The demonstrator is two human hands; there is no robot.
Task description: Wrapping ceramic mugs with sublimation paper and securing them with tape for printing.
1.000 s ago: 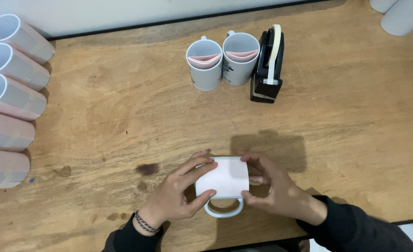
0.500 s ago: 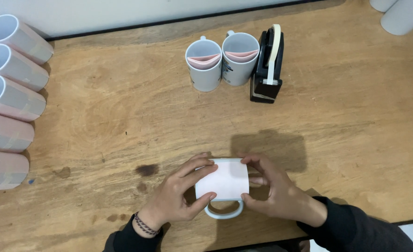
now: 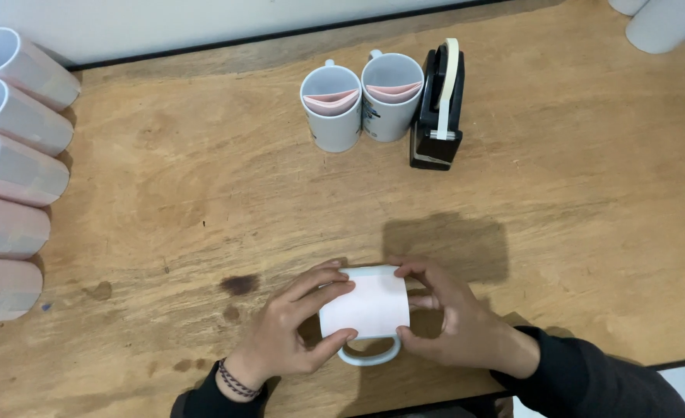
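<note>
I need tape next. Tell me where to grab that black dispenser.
Grip the dispenser by its two flat black sides, coming from above. It stands upright and narrow; the mugs crowd its left side, so pinch near the front end, clear of the tape strip along the top.

Worn wooden table (image 3: 203,193), dark stains near middle. Far centre: two upright mugs (image 3: 362,104) touching, black tape dispenser (image 3: 437,108) just right of them. Left edge: row of mugs lying on their sides (image 3: 10,170). Near centre: white mug (image 3: 365,310), handle toward near edge.
</note>
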